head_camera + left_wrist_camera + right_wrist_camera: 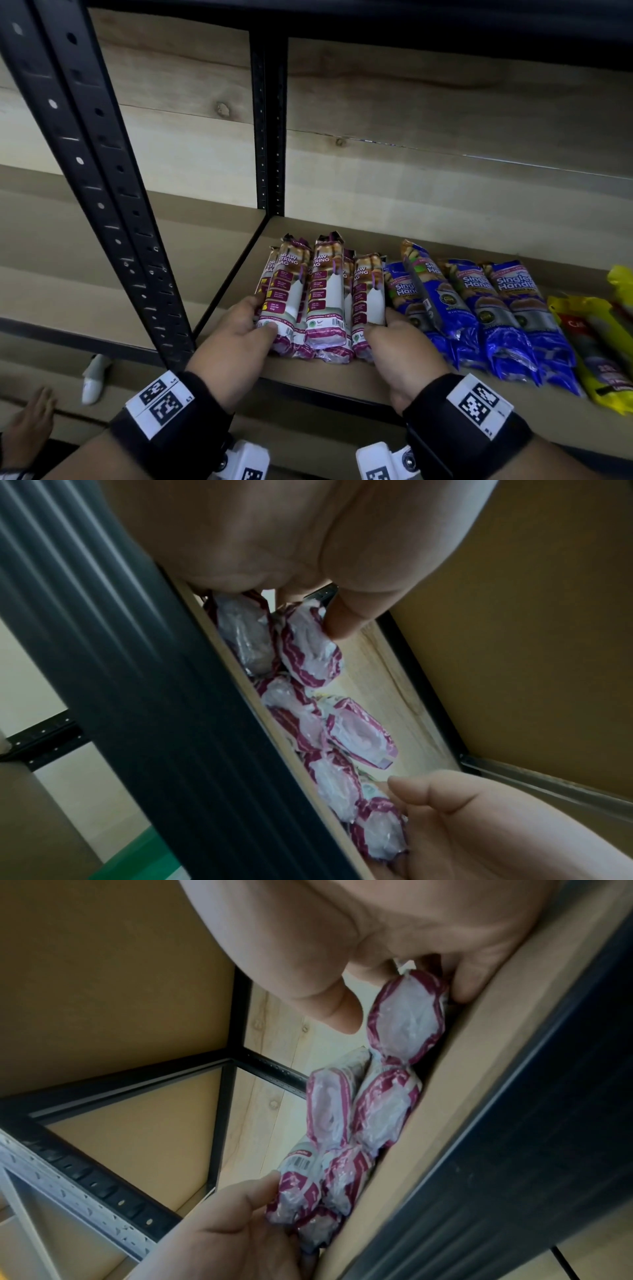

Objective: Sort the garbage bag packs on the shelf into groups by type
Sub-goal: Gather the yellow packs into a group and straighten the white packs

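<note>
Right at the front left of the shelf (359,371) sits a bunch of maroon packs (318,294), white with "Draw String Bag" printed down them, lying lengthwise with their crimped ends toward the shelf edge. They are stacked in two layers, some riding on top of others. The left hand (236,337) holds the bunch's left side, its thumb lying on the top of the outer pack near the barcode end and the fingers curled round the side. The right hand (399,353) holds the right side in the same way, thumb on the outermost pack and fingers tucked between it and the neighbouring blue pack. From the wrist views the round maroon-and-white pack ends (308,647) face the cameras, pressed close together between the two hands, with one finger of the right hand down against the shelf board (445,1085).

Just right of the bunch lie the blue packs (479,308), side by side, one tilted across another. Further right, touching the last blue one, are yellow packs (596,349), partly cut off by the picture's edge. A black slotted post (102,192) stands at the left, and a pale wood-plank wall (411,137) backs the shelf.
</note>
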